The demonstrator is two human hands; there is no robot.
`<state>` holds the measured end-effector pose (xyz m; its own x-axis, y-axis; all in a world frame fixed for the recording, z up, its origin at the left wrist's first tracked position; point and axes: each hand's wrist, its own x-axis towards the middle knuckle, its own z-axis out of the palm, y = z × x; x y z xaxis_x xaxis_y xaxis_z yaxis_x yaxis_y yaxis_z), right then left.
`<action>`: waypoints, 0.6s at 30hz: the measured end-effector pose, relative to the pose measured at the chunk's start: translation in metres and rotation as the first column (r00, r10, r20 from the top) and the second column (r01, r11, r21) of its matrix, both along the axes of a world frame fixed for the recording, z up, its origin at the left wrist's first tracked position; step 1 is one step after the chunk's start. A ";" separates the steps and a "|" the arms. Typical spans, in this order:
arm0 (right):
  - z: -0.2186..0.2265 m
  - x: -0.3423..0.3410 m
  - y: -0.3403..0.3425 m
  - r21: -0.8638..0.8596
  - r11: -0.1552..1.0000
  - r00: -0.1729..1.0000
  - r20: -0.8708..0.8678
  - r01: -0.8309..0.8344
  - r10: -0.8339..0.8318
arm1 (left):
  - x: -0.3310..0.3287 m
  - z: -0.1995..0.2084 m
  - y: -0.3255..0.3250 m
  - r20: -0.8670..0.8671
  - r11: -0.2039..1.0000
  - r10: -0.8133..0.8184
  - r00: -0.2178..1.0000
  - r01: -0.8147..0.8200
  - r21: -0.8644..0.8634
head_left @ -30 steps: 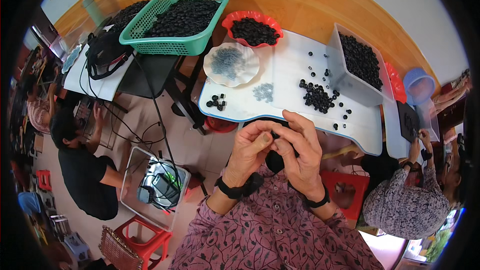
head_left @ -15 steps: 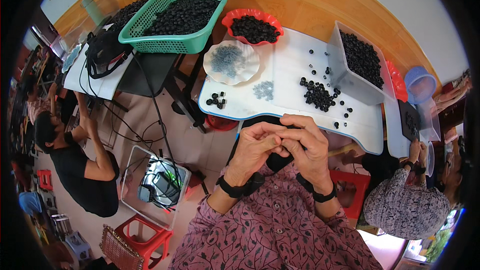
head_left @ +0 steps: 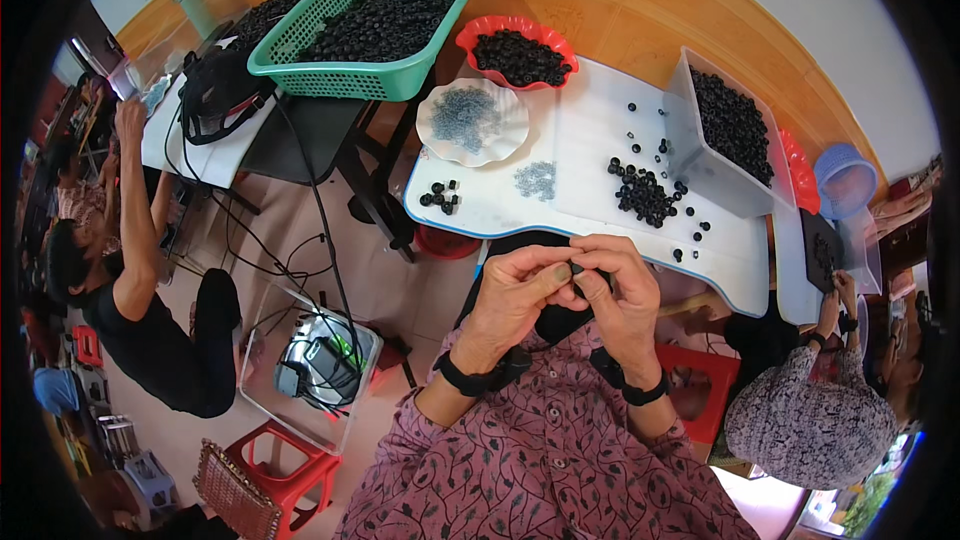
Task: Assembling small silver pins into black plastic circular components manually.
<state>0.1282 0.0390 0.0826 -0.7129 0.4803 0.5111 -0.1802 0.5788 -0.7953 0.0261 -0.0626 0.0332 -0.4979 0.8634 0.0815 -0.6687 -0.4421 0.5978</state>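
Observation:
My left hand (head_left: 508,298) and my right hand (head_left: 622,302) meet in front of my chest, near the table's front edge. Between their fingertips is a small black round part (head_left: 576,270), pinched from both sides and largely covered by fingers. On the white table (head_left: 590,120) beyond lies a heap of similar black parts (head_left: 645,195), with a smaller group (head_left: 438,198) at the left. Tiny translucent pieces (head_left: 536,180) are spread between them. More of these fill a white scalloped dish (head_left: 512,143).
A red scalloped bowl (head_left: 467,42), a green basket (head_left: 370,85) and a clear bin (head_left: 712,175) hold black parts. Cables hang over a clear box (head_left: 372,365) at left. One person in black (head_left: 150,340) sits left; another in a patterned top (head_left: 810,420) works at right.
The black part now shows between my fingertips, where fingers hid it before. My hands stay nearly in place. The person at left has raised an arm.

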 end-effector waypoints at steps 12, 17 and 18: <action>0.003 0.008 -0.004 0.064 0.997 0.999 -0.023 0.038 -0.037 | 0.007 0.007 0.002 0.021 1.000 -0.008 1.000 0.007 0.008; -0.006 0.012 -0.006 -0.026 0.999 0.997 -0.060 0.046 -0.048 | 0.007 0.006 0.004 0.117 0.996 -0.082 0.990 0.076 0.053; -0.008 0.012 -0.007 -0.158 0.987 0.997 -0.073 0.025 -0.037 | 0.008 0.005 0.004 0.117 0.995 -0.085 0.990 0.079 0.054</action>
<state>0.1407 0.0323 0.0744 -0.6587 0.5802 0.4791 -0.2269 0.4539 -0.8617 0.0337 -0.0582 0.0386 -0.4344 0.8981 0.0689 -0.7688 -0.4096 0.4910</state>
